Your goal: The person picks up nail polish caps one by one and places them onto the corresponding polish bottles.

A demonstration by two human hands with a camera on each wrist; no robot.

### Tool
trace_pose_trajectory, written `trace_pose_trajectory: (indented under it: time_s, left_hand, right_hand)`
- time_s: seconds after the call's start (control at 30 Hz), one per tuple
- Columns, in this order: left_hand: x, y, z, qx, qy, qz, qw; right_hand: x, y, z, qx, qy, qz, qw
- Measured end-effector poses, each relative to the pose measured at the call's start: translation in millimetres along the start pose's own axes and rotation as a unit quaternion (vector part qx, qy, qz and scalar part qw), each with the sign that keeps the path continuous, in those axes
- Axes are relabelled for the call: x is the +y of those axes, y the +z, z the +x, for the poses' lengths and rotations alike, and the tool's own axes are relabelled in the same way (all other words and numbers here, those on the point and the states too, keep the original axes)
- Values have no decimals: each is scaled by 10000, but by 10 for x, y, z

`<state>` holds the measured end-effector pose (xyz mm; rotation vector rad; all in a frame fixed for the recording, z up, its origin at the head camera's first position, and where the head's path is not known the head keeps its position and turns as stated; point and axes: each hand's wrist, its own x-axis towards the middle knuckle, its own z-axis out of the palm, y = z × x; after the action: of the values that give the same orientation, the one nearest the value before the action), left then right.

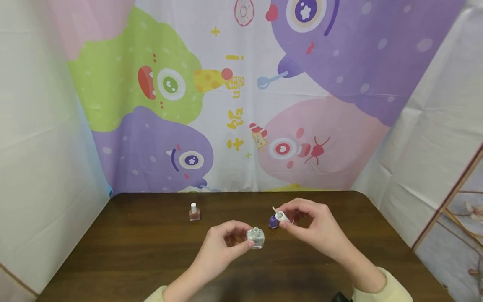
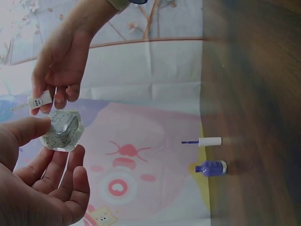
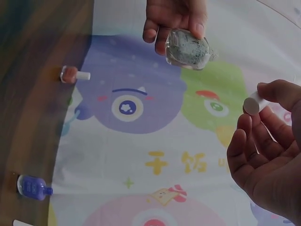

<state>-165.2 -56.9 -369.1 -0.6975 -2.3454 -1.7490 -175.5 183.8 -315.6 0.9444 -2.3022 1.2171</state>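
Note:
My left hand (image 1: 226, 243) pinches a clear glass nail polish bottle (image 1: 255, 238) with speckled pale grey-green polish, its neck uncapped. Up and to the right, my right hand (image 1: 315, 224) holds the white cap (image 1: 281, 216) between thumb and fingers, its thin brush (image 2: 19, 107) clear of the bottle and pointing away from the palm. Beyond the right hand, an uncapped purple nail polish bottle (image 1: 273, 222) stands on the table. Its white cap (image 2: 210, 141) stands beside it, purple brush upward, as the left wrist view shows; in the head view that cap is hidden.
A pinkish-brown nail polish bottle (image 1: 194, 214) with its white cap on stands toward the back left of the dark wooden table (image 1: 151, 247). Behind the table hangs a cartoon-printed curtain (image 1: 241, 167). White cloth (image 1: 407, 138) hangs at both sides.

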Motion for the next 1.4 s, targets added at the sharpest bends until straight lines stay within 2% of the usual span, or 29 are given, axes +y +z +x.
trace_pose_trajectory:
  time_s: [0.3, 0.47, 1.03, 1.23, 1.4]
  left_hand:
    - [-4, 44, -29, 138, -144, 31, 9998]
    - [-3, 55, -49, 211, -183, 3, 9996]
    - [8, 40, -104, 249, -90, -20, 9996]
    - [5, 42, -109, 257, -42, 18, 9997]
    - [-1, 41, -108, 266, 111, 72, 9996]
  right_hand:
    - [-19, 59, -47, 120, -6, 38, 9999]
    - [2, 92, -65, 49, 53, 92, 9999]
    - [17, 133, -90, -186, -9, 176, 9997]
    - [10, 123, -80, -246, -155, 131, 9995]
    - [-163, 104, -34, -171, -492, 103, 9986]
